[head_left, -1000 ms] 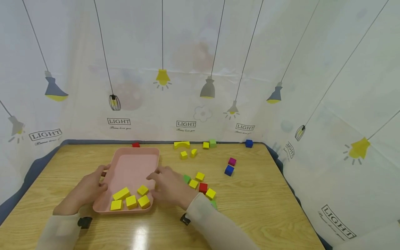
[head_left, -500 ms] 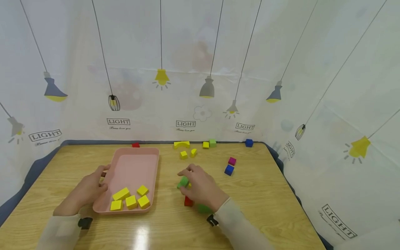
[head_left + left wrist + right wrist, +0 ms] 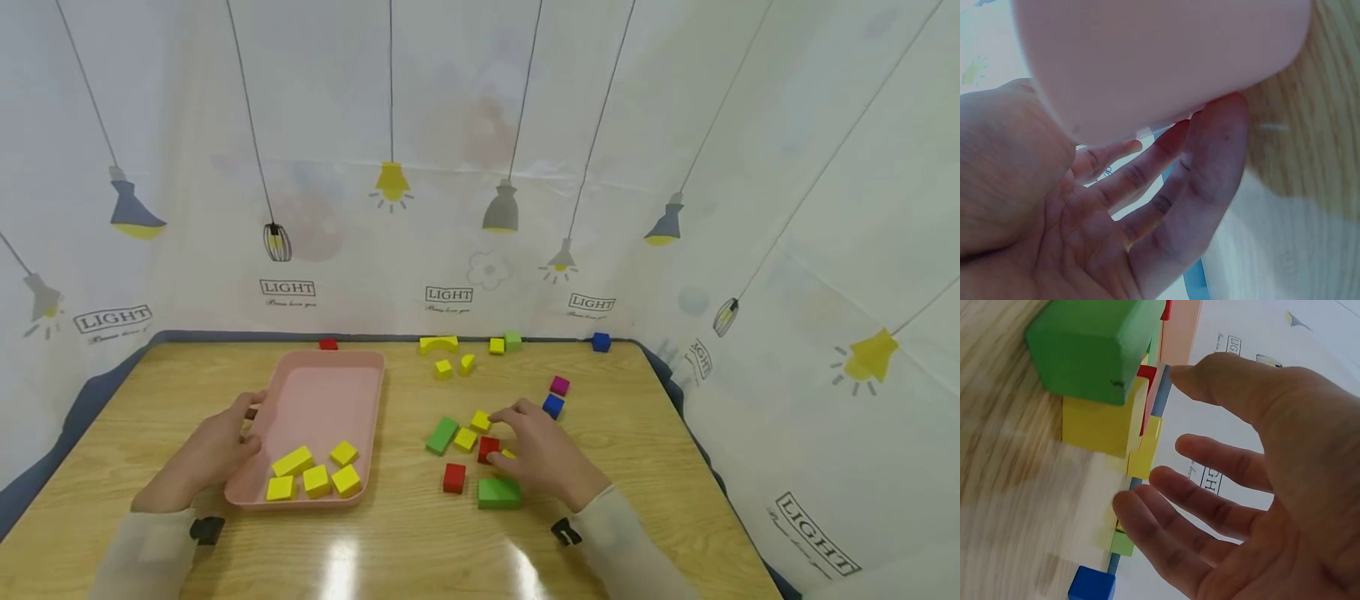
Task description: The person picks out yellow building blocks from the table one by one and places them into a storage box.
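Observation:
On the left of the table stands a pink tray with several yellow blocks at its near end. My left hand rests against the tray's left side, fingers reaching along the outer wall with their tips touching it. My right hand, fingers spread and relaxed with nothing between them, hovers over the right side of a loose group of blocks. Closest to it are a red block, a yellow block and a long green block. Another yellow block is partly hidden behind the fingers.
Left in the group lie a green block and a red block. Beyond the right hand are a blue block and a magenta block. A yellow arch and other blocks line the back edge, before a printed curtain.
My right hand has moved rightward from the tray's right edge across the block group, uncovering green and red blocks. The left hand and the tray have stayed in place.

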`<state>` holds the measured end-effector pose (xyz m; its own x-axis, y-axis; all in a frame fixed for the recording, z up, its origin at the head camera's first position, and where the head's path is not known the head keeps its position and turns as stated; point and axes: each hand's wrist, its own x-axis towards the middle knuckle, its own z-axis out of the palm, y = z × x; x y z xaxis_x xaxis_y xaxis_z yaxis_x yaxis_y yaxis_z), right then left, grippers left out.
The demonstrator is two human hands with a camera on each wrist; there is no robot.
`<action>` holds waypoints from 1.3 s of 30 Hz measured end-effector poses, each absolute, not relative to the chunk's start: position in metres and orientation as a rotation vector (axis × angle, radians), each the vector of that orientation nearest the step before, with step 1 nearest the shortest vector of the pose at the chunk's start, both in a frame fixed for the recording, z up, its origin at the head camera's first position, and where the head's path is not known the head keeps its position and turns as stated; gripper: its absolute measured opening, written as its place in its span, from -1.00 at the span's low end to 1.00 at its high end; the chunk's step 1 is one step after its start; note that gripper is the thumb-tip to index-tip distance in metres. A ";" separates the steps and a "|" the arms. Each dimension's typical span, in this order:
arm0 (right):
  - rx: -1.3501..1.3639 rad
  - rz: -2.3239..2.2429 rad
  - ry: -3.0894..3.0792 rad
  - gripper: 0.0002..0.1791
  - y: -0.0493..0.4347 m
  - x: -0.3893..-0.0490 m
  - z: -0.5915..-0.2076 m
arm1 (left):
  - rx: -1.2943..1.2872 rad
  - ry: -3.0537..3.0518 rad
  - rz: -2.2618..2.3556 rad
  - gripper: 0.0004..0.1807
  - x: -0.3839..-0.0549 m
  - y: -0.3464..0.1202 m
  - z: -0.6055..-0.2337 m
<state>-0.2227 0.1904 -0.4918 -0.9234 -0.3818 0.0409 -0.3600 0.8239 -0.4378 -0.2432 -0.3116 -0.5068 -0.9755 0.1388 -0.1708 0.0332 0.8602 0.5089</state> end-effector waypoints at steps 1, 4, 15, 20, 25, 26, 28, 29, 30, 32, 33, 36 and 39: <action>-0.598 -0.701 2.940 -0.41 0.193 -0.223 -0.492 | 0.134 2.834 0.770 -0.11 -0.243 -0.312 -0.507; -0.575 -0.724 2.892 -0.39 0.200 -0.222 -0.493 | 0.142 2.835 0.777 -0.12 -0.244 -0.311 -0.506; -0.519 -0.790 2.811 -0.46 0.213 -0.222 -0.501 | 0.161 2.859 0.767 -0.14 -0.244 -0.310 -0.505; -0.542 -0.769 2.803 -0.51 0.216 -0.225 -0.503 | 0.144 2.845 0.773 -0.14 -0.245 -0.311 -0.507; -0.581 -0.781 2.760 -0.53 0.216 -0.228 -0.504 | 0.144 2.847 0.774 -0.14 -0.245 -0.311 -0.506; -0.585 -0.785 2.756 -0.55 0.216 -0.228 -0.504 | 0.142 2.847 0.776 -0.14 -0.246 -0.311 -0.505; -0.596 -0.792 2.757 -0.59 0.216 -0.229 -0.505 | 0.142 2.849 0.775 -0.14 -0.246 -0.311 -0.505; -0.602 -0.791 2.764 -0.61 0.215 -0.230 -0.505 | 0.148 2.853 0.775 -0.14 -0.246 -0.312 -0.506; -0.609 -0.794 2.771 -0.63 0.215 -0.230 -0.506 | 0.151 2.855 0.776 -0.14 -0.245 -0.312 -0.506; -0.613 -0.796 2.788 -0.66 0.215 -0.230 -0.506 | 0.154 2.856 0.778 -0.15 -0.245 -0.313 -0.506; -0.616 -0.801 2.796 -0.67 0.215 -0.230 -0.506 | 0.154 2.856 0.779 -0.15 -0.245 -0.313 -0.506; -0.613 -0.809 2.809 -0.69 0.215 -0.230 -0.506 | 0.147 2.851 0.783 -0.14 -0.245 -0.313 -0.506; -0.605 -0.826 2.811 -0.70 0.216 -0.231 -0.505 | 0.139 2.847 0.782 -0.14 -0.245 -0.314 -0.506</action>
<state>-0.2307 0.2158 -0.5049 -0.9075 -0.4190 -0.0293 -0.3366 0.7671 -0.5461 -0.2450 -0.3138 -0.5060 -0.9785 0.1384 -0.1532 0.0408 0.8570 0.5137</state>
